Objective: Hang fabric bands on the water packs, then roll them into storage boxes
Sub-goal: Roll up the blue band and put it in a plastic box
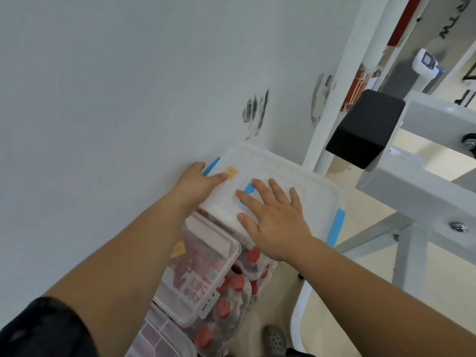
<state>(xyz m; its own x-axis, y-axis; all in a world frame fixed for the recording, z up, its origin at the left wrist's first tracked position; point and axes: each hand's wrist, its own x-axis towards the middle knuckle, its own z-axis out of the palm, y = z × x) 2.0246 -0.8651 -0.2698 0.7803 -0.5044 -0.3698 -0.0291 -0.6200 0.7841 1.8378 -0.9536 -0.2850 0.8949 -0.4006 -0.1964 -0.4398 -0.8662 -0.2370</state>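
Head view: a stack of boxes stands against the wall (103, 99), seen from above. The top box (296, 184) is white, lid on, with a blue latch (336, 228) on its right side and another at the far left. The right hand (275, 222) lies flat on the lid, fingers straight and spread, pressing down. The left hand (199, 180) is at the far-left edge, thumb on the lid by a yellow sticker (231, 172). Its fingers go over the side out of sight, which reads as a grip on the box. Below it, a clear lower box (206, 274) shows red-labelled contents through its lid. A third box (159, 341) is at the bottom edge. Water packs (231, 292), bottles with red caps, show just right of the clear box. I cannot tell whether they sit inside a box or beside the stack. No fabric band is visible anywhere. The top box is opaque, so its contents are unknown. A white frame (425, 191) stands on the right, and a shoe (274, 338) shows on the floor below. Judgement: late stage. At least one lower box looks packed and lidded, and the top box is closed and being seated or squared on the stack. Left to do, as far as can be seen: check that the latches are snapped down, and box any packs still outside.
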